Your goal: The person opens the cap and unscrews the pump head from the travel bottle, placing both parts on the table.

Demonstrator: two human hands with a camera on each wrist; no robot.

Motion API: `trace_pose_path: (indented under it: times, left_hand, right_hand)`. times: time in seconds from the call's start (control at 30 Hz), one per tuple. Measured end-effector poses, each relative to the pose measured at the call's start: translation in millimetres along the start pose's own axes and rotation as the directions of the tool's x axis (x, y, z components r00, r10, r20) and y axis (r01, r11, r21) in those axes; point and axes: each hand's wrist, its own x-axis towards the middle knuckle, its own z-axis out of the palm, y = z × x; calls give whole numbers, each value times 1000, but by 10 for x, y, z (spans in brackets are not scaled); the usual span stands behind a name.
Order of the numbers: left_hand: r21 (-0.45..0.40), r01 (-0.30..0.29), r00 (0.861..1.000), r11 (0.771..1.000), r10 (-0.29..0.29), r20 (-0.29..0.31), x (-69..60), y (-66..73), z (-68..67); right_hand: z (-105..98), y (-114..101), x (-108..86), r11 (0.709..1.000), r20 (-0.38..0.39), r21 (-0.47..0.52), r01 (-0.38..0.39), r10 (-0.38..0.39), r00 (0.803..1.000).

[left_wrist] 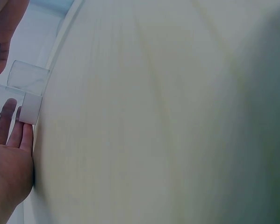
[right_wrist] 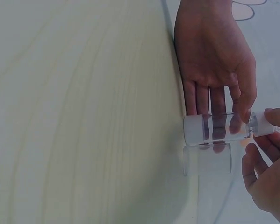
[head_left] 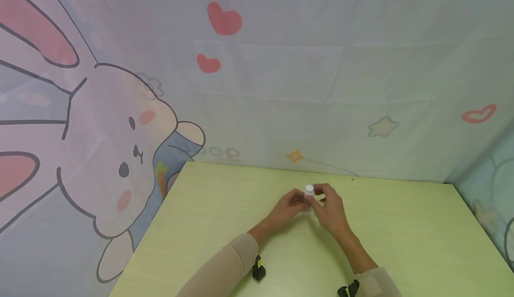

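A small clear bottle [right_wrist: 226, 127] with white contents in its lower part stands upright on the table. My left hand [head_left: 286, 208] holds it, fingers behind the body and thumb near the neck. At the top, my right hand [right_wrist: 273, 179] pinches the white cap [head_left: 308, 188] between thumb and fingers. Threads of the neck show just below the cap; whether the cap is still engaged I cannot tell. Close beside the bottle stands a clear, short cup [left_wrist: 28, 77], on the right hand's side. In the head view the hands partly cover the bottle.
The pale yellow-green table [head_left: 225, 190] extends around both hands. Behind it hangs a cloth backdrop [head_left: 281, 87] printed with a rabbit and hearts. Black wrist devices [head_left: 259, 269] sit at the sleeve cuffs.
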Motion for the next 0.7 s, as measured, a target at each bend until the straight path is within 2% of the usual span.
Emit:
trace_pose_path:
  times: [0.3,0.7]
  left_hand:
    - [4,16,1000,1000,-16,2,5,-26,-5]
    - [-9,-1,1000,1000,1,12,4,-25,-13]
  right_hand:
    - [-4,13,-8,1000,22,8,3,-3,1000]
    - [10,22,-14,999,28,0,33,-33,999]
